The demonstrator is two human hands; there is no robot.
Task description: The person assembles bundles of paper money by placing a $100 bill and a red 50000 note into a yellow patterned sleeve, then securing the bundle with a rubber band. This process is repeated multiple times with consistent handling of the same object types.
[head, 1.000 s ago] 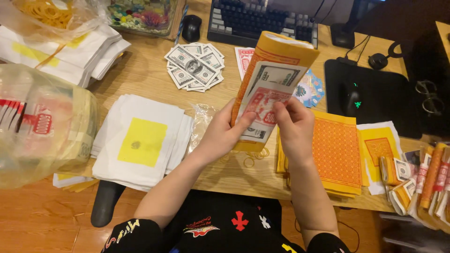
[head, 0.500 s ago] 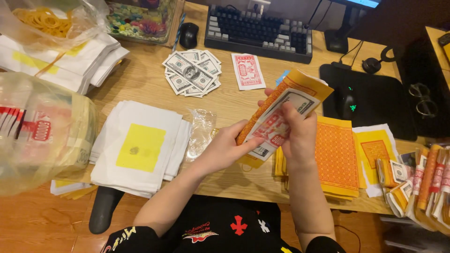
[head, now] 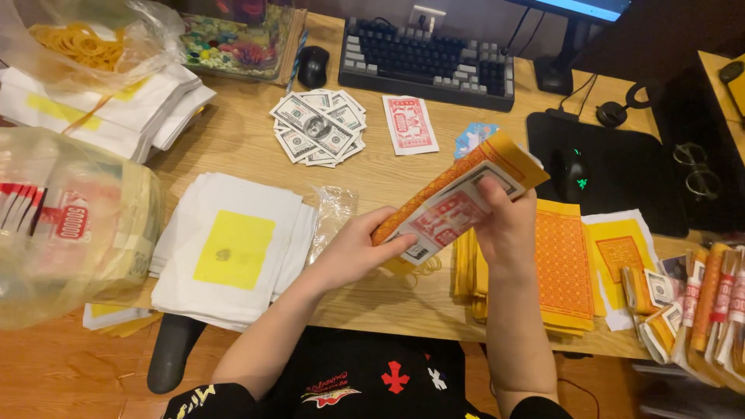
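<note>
Head view: a bundle of printed paper notes wrapped in an orange-yellow sheet [head: 458, 198] sits in the middle of the frame, held above the front edge of the wooden worktop [head: 233, 147]. The left hand [head: 358, 250] has its grip closed on the bundle's lower left end, thumb on top. The right hand [head: 504, 229] clasps it from the right, fingers on the red-and-white note that faces up.

Progress, as a judgement: the bundle is gathered and partly folded into its wrapper but not yet set down. Finished-looking rolled bundles [head: 710, 299] lie at the right edge. Plenty of stock looks unused: orange patterned sheets [head: 563, 264] just right of the hands, a white paper stack with a yellow square [head: 233, 248] at lower left, loose green banknote-style papers [head: 314, 128] and a single red printed sheet [head: 410, 124] higher up near the keyboard [head: 427, 58].

Against the frame half a second earlier: the bundle lies flatter, tipped lower toward the left hand. The right hand has shifted from the near face to the right end. Loose papers unmoved.
</note>
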